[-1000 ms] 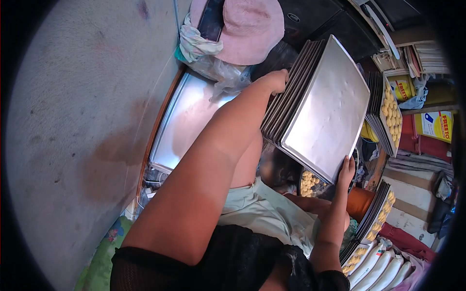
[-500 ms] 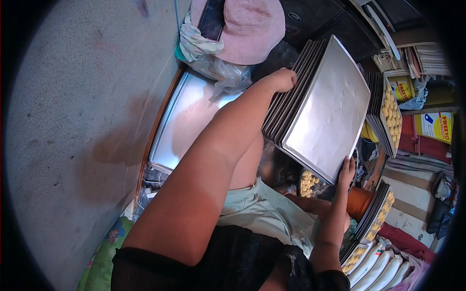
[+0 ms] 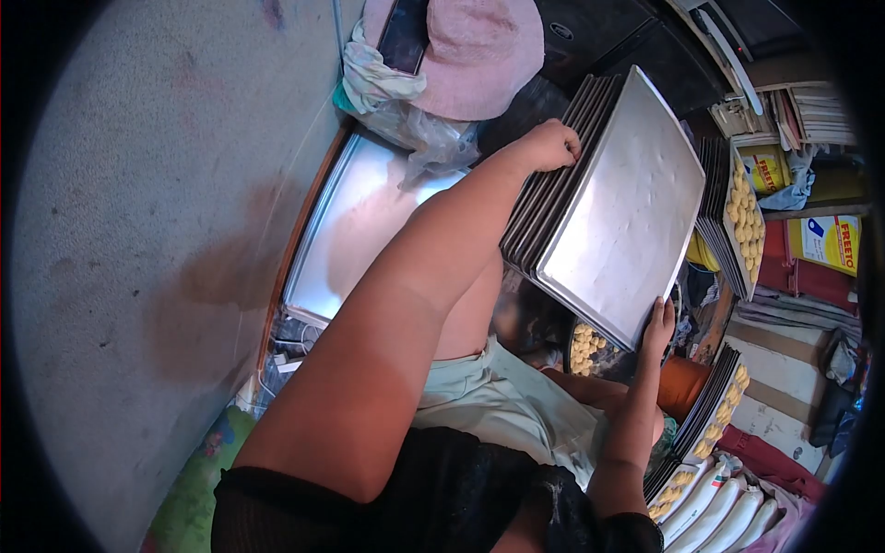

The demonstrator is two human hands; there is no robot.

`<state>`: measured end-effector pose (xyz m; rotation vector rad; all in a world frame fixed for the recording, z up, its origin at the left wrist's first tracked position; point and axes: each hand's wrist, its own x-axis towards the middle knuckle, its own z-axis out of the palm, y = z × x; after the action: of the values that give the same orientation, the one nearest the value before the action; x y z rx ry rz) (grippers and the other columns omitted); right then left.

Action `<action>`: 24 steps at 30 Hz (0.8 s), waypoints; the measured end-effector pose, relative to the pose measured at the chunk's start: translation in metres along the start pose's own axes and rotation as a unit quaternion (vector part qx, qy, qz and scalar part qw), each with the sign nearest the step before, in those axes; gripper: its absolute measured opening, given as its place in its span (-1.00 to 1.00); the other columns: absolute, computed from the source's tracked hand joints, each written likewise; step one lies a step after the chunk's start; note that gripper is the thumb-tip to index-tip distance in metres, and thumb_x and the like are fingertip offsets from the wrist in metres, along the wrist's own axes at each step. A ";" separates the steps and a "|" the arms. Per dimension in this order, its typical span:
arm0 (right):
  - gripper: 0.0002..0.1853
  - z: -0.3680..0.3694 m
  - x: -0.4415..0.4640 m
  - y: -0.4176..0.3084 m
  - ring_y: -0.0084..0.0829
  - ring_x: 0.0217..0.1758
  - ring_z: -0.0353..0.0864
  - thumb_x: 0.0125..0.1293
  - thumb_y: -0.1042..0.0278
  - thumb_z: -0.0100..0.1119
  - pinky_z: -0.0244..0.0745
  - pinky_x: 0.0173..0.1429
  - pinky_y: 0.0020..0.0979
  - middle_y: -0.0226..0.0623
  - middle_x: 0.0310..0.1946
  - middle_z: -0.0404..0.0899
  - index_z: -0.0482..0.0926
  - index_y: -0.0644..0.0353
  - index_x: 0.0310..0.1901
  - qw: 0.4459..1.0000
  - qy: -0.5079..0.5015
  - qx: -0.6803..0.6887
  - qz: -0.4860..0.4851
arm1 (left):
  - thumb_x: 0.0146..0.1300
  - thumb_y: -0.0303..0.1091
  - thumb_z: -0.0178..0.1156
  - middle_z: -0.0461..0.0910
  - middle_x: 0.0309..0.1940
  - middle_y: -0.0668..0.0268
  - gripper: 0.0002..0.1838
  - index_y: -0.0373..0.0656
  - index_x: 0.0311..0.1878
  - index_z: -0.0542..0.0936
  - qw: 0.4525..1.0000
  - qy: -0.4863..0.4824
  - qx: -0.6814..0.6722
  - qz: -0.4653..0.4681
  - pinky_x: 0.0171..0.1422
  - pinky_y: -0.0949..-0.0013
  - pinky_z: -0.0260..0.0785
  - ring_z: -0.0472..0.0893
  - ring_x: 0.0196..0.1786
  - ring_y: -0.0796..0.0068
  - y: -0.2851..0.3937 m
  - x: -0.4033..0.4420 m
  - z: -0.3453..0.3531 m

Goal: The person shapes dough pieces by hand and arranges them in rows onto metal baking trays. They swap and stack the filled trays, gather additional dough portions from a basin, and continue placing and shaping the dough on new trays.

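Observation:
A tilted stack of several metal trays (image 3: 623, 208) stands in front of me, its top tray bare and shiny. My left hand (image 3: 553, 146) is at the edges of the trays on the stack's left side, its fingers curled against one of the rims; which rim they grip is hard to make out. At the lower right corner, my right hand (image 3: 659, 324) holds the edge of the stack, with the thumb on the front of the top tray. Below the stack, yellow dough pieces (image 3: 586, 348) lie in a dark container.
Another metal tray (image 3: 364, 217) lies by the wall (image 3: 175, 212) on the left. A pink hat (image 3: 484, 55) and a phone (image 3: 404, 37) are above it. Stacked trays with yellow pieces (image 3: 744, 217) stand at the right, with more lower down (image 3: 719, 405) beside an orange container (image 3: 678, 387).
My left hand has moved rightward and slightly up along the tray edges, toward the front of the stack. My right hand and the stack have stayed nearly still.

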<state>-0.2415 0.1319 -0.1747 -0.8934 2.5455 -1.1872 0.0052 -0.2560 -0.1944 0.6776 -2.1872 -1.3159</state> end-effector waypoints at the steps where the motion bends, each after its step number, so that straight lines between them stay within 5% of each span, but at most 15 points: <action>1: -0.52 -0.001 0.001 0.003 -0.50 -0.02 0.53 0.53 0.13 0.03 0.40 0.14 -0.46 -0.23 -0.01 0.63 0.47 0.43 0.21 1.000 -0.005 0.001 0.000 | 0.12 -0.24 0.37 0.60 -0.19 0.08 -0.76 -0.21 -0.24 0.71 0.999 -0.011 -0.037 -0.018 0.02 0.28 0.44 0.59 -0.13 0.22 0.000 0.001 -0.001; 6: -0.50 -0.015 0.006 0.024 -0.49 0.03 0.54 0.54 0.09 0.00 0.41 0.16 -0.47 -0.26 0.04 0.61 0.45 0.37 0.27 0.993 -0.018 0.101 0.052 | 0.10 -0.21 0.37 0.58 -0.60 0.22 -0.68 -0.31 -0.25 0.72 0.989 -0.028 -0.128 -0.068 -0.43 0.33 0.37 0.48 -0.57 0.49 0.007 0.003 -0.004; 15: -0.46 -0.025 0.012 0.036 -0.50 0.07 0.55 0.54 0.02 -0.01 0.43 0.20 -0.44 -0.32 0.08 0.60 0.42 0.33 0.31 0.973 -0.071 0.196 0.099 | 0.12 -0.16 0.37 0.61 -0.54 0.19 -0.65 -0.31 -0.23 0.72 0.989 -0.035 -0.123 -0.079 -0.37 0.31 0.40 0.52 -0.53 0.45 0.007 0.005 -0.006; 21: -0.46 -0.026 0.014 0.038 -0.49 0.07 0.55 0.54 0.03 -0.01 0.43 0.18 -0.44 -0.32 0.08 0.60 0.42 0.34 0.30 0.971 -0.073 0.194 0.120 | 0.18 -0.23 0.30 0.69 -0.32 0.08 -0.70 -0.29 -0.18 0.72 0.983 -0.043 -0.145 -0.104 -0.05 0.29 0.44 0.62 -0.24 0.32 0.006 0.006 -0.009; 24: -0.46 -0.023 0.012 0.031 -0.49 0.07 0.55 0.54 0.03 0.00 0.43 0.18 -0.44 -0.31 0.08 0.59 0.42 0.34 0.30 0.973 -0.079 0.194 0.101 | 0.18 -0.27 0.29 0.69 -0.18 0.08 -0.70 -0.28 -0.11 0.70 0.976 0.029 -0.185 -0.107 0.09 0.32 0.42 0.63 -0.12 0.28 -0.011 0.007 -0.013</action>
<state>-0.2741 0.1553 -0.1820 -0.5939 2.1148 -1.4164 0.0100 -0.2742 -0.1979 0.8047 -1.7902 -1.7322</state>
